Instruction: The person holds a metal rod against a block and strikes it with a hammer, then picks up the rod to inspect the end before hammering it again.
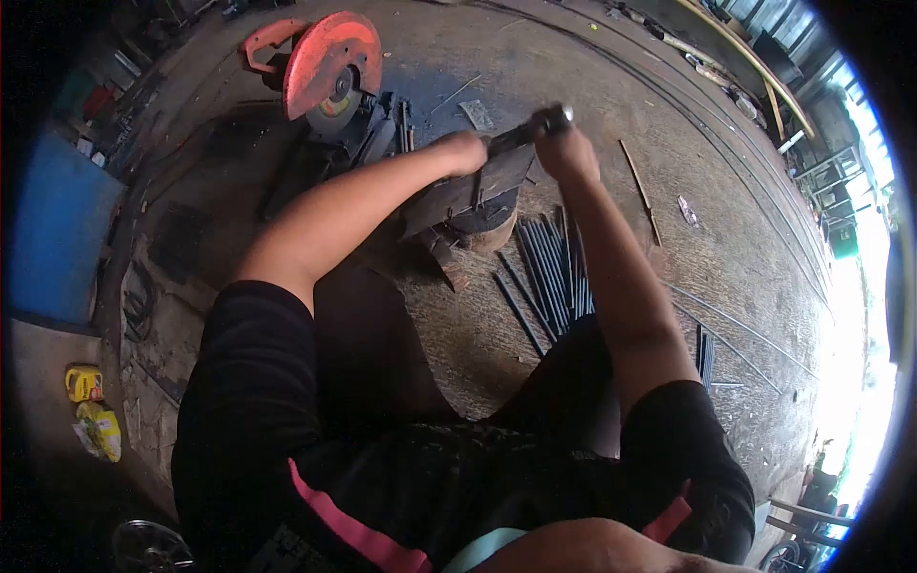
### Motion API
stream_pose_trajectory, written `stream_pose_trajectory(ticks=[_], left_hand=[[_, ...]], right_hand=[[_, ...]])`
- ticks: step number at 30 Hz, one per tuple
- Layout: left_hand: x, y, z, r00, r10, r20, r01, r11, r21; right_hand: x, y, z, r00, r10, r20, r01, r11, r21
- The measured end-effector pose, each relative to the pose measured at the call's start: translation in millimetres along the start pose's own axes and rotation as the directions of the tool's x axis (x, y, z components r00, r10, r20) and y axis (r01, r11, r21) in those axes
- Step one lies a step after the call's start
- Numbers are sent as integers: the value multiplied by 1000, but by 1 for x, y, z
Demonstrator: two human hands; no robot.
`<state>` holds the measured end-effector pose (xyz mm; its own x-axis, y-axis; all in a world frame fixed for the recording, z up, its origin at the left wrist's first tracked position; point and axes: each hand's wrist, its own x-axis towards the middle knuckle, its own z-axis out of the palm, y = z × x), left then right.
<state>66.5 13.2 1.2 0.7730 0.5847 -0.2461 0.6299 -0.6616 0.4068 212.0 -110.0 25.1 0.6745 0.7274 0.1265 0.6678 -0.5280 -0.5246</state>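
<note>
My right hand (567,155) is closed around what looks like a hammer (554,117), its shiny round face turned to the right just above my fist. My left hand (464,153) is closed at the far edge of a dark metal plate (444,205); I cannot tell what its fingers hold. The plate lies tilted over a round wooden block (492,222) on the floor, with small metal pieces at its near side. Several dark metal rods (544,267) lie in a loose bundle beside the block, close to my right knee.
A cut-off saw with an orange guard (334,62) stands to the far left. A thin rusty rod (640,191) and long bars (726,334) lie on the floor at right. A yellow container (85,383) sits by a blue panel (57,224) at the left.
</note>
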Motion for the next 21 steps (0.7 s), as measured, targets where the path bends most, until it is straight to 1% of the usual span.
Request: stream_pose_trajectory(ticks=[1,2,4,5,7,8,9,10,11,12,13,14,15,16,17,18,20,21], left_hand=[[2,-2,6,996,-90,-28,84,984,-157],[7,-7,6,989,-145,-9,142,978,-151],[-4,1,-4,975,-202,94,214,964,-158],[-4,0,-4,976,-200,90,212,965,-155],[0,-8,2,984,-147,99,175,902,-395],[3,-11,3,984,-148,103,178,898,-402],[7,-13,0,967,-141,214,226,863,-452],[7,-15,-3,938,-127,322,280,825,-491],[-1,-6,-5,928,-179,326,330,800,-501],[2,-10,-4,926,-182,330,335,799,-500],[8,-15,-3,918,-167,360,344,787,-512],[12,-17,-1,909,-147,389,350,777,-523],[10,-16,-1,909,-143,392,348,778,-523],[6,-12,-4,897,-129,423,359,771,-526],[5,-8,-9,888,-115,445,365,766,-530],[8,-7,-11,896,-112,429,351,772,-530],[7,-13,-4,870,-132,476,410,730,-546],[7,-14,-5,855,-112,507,435,687,-582]], right_hand=[[0,7,5,1000,-12,4,11,988,155],[10,12,4,1000,-26,-6,26,987,158],[-4,-1,-23,995,-26,96,20,997,68],[1,3,-22,1000,-21,0,21,997,76],[17,-1,-32,986,-1,-164,54,947,317],[22,-4,-44,957,-16,-289,131,913,385],[19,-17,-62,912,-31,-409,222,875,430],[10,-30,-79,867,-59,-494,360,760,542],[-3,-39,-90,874,-54,-483,383,687,617],[-11,-45,-94,880,-49,-472,401,607,686],[-7,-42,-79,860,23,-509,405,576,710],[4,-27,-59,876,-15,-483,387,618,684],[19,-5,-26,873,-65,-483,338,795,504],[16,9,-2,938,-117,-327,215,935,282],[13,23,21,973,-165,-160,167,986,2],[5,23,13,998,-31,-61,46,966,256],[11,20,0,999,35,25,-39,988,152],[11,21,-3,999,41,30,-45,986,158]])
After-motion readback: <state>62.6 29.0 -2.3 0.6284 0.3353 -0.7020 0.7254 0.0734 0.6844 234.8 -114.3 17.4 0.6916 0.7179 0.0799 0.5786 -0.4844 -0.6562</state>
